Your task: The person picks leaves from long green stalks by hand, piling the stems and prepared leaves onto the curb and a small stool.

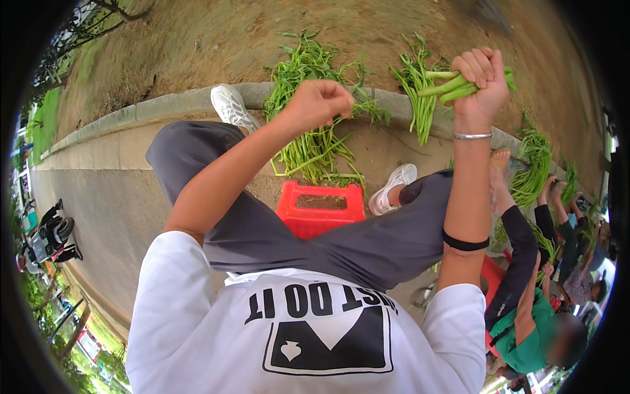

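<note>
My left hand (320,102) is raised over a large heap of leafy green stem vegetables (307,59), its fingers curled closed. I see nothing held in it. A small bunch of thick green stems (450,88) is gripped in the fist of my right hand (480,81), cut ends pointing left. Below and left of that hand, a smaller pile of the greens (418,93) lies across the kerb. The large heap also straddles the kerb, leaves on the soil side and stems on the pavement.
A red plastic stool (320,209) stands between my knees. The concrete kerb (162,104) curves past my white shoes. To the right, a person in a green top (529,335) sits in a row of people beside more greens (531,167). A motorbike (49,239) is at the far left.
</note>
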A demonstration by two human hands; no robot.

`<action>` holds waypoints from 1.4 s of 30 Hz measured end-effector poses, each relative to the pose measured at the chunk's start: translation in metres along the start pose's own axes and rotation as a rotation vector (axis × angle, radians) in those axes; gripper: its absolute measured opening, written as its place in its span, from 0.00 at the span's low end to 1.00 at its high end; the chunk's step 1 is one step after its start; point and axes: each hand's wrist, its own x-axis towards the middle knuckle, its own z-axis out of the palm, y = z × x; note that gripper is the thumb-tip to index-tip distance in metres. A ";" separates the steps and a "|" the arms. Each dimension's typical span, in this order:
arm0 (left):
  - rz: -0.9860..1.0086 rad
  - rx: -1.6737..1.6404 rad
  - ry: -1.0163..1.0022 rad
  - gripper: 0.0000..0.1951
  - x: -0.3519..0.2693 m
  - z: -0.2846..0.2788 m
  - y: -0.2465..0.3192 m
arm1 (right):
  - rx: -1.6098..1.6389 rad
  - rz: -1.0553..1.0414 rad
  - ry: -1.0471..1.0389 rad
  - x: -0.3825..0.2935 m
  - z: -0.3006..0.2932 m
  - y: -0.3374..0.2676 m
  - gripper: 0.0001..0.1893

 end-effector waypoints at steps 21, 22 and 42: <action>0.058 0.744 -0.508 0.38 -0.085 0.085 -0.277 | -0.018 0.089 0.026 0.003 -0.029 0.007 0.14; -0.056 0.696 -0.575 0.39 -0.083 0.084 -0.272 | 0.013 0.132 0.026 0.004 -0.033 0.009 0.13; -0.582 0.491 -0.745 0.39 -0.175 0.163 -0.297 | -0.115 0.230 0.220 -0.108 -0.010 0.044 0.13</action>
